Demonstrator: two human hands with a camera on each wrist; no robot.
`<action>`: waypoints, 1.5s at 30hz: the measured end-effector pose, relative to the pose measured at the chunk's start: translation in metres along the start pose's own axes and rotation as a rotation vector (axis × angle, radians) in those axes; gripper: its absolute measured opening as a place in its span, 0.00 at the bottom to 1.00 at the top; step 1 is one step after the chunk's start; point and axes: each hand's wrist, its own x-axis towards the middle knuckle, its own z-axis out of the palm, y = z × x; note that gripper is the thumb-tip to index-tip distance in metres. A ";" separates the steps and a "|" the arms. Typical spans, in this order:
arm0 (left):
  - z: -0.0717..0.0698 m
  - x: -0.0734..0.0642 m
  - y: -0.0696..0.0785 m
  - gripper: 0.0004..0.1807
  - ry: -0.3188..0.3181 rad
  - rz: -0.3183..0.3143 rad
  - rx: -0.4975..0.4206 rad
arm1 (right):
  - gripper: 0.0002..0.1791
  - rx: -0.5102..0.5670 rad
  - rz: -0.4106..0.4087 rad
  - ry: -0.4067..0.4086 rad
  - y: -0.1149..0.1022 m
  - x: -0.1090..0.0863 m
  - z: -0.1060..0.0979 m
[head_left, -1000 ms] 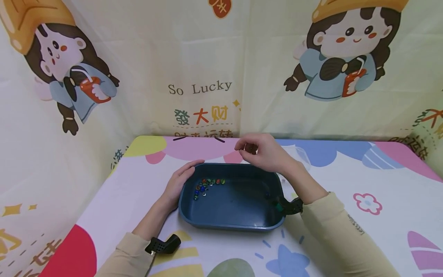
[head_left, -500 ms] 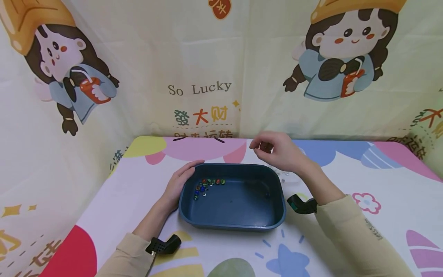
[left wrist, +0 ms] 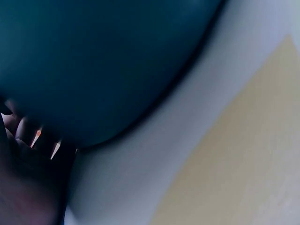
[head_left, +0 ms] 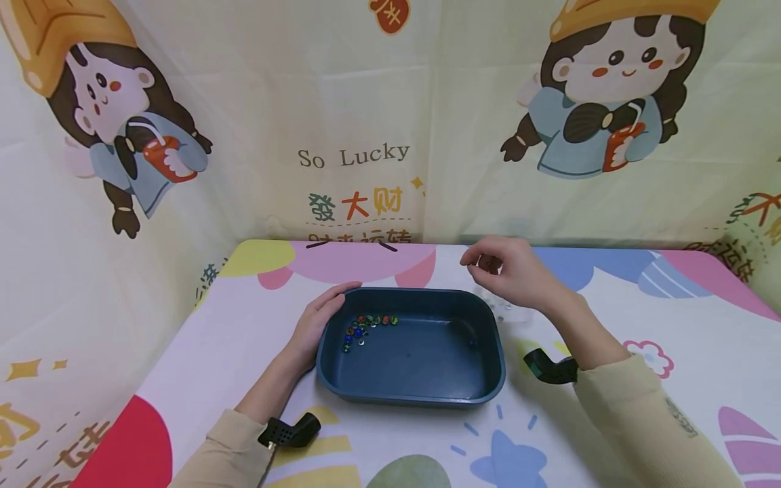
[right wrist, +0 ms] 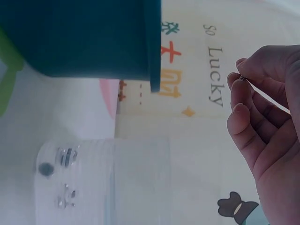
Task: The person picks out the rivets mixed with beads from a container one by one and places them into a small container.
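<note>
A dark blue plastic tub [head_left: 415,393] stands on the table, with several coloured glass marbles [head_left: 358,332] and small shiny pieces in its left part. One dark blue marble [head_left: 472,343] lies near its right wall. My left hand [head_left: 311,329] holds the tub by its far left corner. Raised beyond the far right corner, my right hand [head_left: 509,271] pinches a tiny dark metallic piece [right wrist: 242,78] between thumb and forefinger; its exact kind is too small to tell. Below that hand sits a clear plastic box [right wrist: 108,183] holding several small metallic pieces.
A patterned cloth [head_left: 586,420] covers the table. Behind its far edge hangs a printed curtain [head_left: 464,135]. Each wrist carries a black camera, the right one [head_left: 549,367] just beside the tub's right side.
My right hand has moved right, from over the tub's far rim to above the clear box, with its fingers still pinched. The left hand and the tub have stayed put.
</note>
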 end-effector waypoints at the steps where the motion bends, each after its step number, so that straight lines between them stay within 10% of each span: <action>1: 0.000 0.000 0.000 0.24 0.000 0.001 0.004 | 0.12 -0.002 0.002 0.001 0.001 -0.001 -0.001; 27: 0.001 -0.002 0.002 0.24 0.011 -0.019 0.002 | 0.08 -0.103 0.207 -0.039 0.023 -0.036 -0.021; 45: 0.001 -0.001 0.001 0.24 0.011 -0.015 -0.007 | 0.08 -0.201 0.200 -0.069 0.029 -0.042 -0.025</action>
